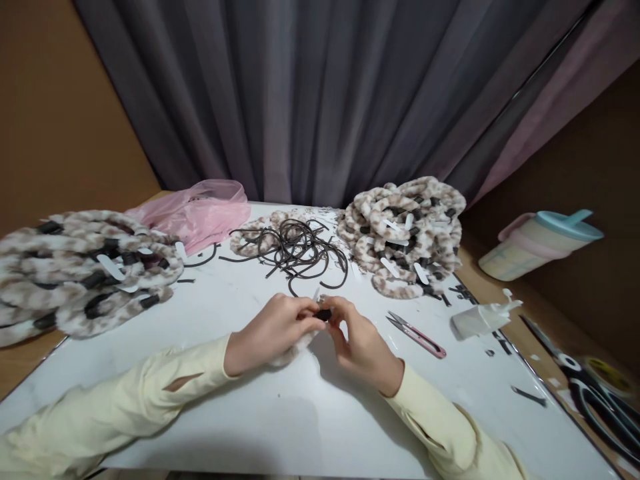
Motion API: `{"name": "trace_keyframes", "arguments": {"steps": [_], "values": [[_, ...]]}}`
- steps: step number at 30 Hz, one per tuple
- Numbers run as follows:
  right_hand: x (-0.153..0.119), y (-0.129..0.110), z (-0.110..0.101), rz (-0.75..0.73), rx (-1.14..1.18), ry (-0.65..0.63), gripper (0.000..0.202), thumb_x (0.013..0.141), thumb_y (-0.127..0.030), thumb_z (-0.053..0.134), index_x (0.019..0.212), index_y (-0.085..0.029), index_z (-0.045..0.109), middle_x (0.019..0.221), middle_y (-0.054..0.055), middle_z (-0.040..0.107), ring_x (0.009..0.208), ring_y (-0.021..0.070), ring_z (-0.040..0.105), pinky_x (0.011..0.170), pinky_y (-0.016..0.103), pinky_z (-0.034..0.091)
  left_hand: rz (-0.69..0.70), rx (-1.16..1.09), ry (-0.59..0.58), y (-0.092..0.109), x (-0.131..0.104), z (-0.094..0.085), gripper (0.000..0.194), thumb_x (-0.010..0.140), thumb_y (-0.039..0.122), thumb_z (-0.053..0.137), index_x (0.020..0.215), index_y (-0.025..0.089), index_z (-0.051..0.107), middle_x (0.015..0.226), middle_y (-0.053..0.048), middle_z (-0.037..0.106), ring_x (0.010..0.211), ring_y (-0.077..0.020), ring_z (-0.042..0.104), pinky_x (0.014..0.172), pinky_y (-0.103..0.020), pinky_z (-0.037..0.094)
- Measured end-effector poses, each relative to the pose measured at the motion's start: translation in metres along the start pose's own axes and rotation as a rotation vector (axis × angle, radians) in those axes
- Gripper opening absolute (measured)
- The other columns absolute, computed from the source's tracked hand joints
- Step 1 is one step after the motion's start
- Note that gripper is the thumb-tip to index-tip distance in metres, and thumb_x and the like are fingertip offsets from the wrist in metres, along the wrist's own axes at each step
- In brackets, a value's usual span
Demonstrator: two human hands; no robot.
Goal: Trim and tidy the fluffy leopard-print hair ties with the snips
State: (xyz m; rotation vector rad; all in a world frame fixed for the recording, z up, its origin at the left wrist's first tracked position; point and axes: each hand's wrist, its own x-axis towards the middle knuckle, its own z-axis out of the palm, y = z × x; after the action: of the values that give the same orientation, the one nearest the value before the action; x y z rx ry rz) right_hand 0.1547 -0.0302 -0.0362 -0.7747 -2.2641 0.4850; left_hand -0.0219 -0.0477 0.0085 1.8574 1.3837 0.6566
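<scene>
My left hand (280,333) pinches a small furry ring (294,352), mottled white and brown, which hangs mostly hidden beneath that hand. At its top is a short black piece (324,315) between the fingertips of both hands. My right hand (363,343) pinches this black piece from the other side, thumb and forefinger curled. A small whitish tip (317,293) sticks up just above the fingers. Beyond the hands lies a tangle of dark cords (310,250). Thread snips with pink handles (417,335) lie to the right of my right hand.
Furry rings with black joints and white tags are heaped at left (115,267) and right (405,233). A pink plastic bag (200,210) sits at the back. Rightward are a white squeeze bottle (483,320), a lidded cup (535,243) and large black-handled scissors (595,407). Cord scraps lie nearby.
</scene>
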Motion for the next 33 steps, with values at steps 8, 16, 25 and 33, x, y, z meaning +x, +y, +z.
{"name": "trace_keyframes", "arguments": {"steps": [8,16,25,33], "values": [[0.003,-0.001,-0.002,-0.047,-0.085,0.058,0.036,0.082,-0.005,0.038,0.115,-0.02,0.04,0.103,0.012,0.054,0.092,0.0206,0.057,0.071,0.031,0.051,-0.022,-0.074,0.041,0.002,-0.008,0.016,0.032,0.084,0.024,0.043,0.115,0.017,0.049,0.075,0.0,0.067,0.066,-0.0147,0.057,0.063,-0.023,0.04],[0.004,0.002,-0.004,-0.1,-0.292,0.041,0.03,0.083,-0.006,0.039,0.109,-0.018,0.05,0.097,0.01,0.058,0.085,0.0219,0.053,0.067,0.033,0.047,0.022,0.003,0.12,-0.008,-0.009,0.016,0.018,0.085,0.025,0.04,0.081,0.018,0.056,0.069,0.001,0.061,0.064,-0.0131,0.055,0.064,-0.022,0.039],[0.01,0.002,-0.007,-0.16,-0.217,0.034,0.022,0.089,-0.011,0.036,0.107,-0.016,0.049,0.094,0.011,0.056,0.085,0.0209,0.051,0.071,0.036,0.046,-0.125,-0.372,-0.001,0.0,0.0,0.002,0.023,0.079,0.033,0.051,0.077,0.013,0.063,0.064,0.001,0.059,0.052,-0.0086,0.046,0.05,-0.02,0.036],[0.007,0.006,-0.007,-0.159,-0.021,0.02,0.024,0.089,-0.006,0.034,0.106,-0.02,0.044,0.095,0.008,0.05,0.086,0.0168,0.051,0.073,0.03,0.048,-0.237,-0.548,-0.139,0.001,-0.001,-0.002,0.029,0.077,0.041,0.054,0.074,0.013,0.062,0.048,0.008,0.03,0.034,-0.0031,0.023,0.034,-0.019,0.013]]}}
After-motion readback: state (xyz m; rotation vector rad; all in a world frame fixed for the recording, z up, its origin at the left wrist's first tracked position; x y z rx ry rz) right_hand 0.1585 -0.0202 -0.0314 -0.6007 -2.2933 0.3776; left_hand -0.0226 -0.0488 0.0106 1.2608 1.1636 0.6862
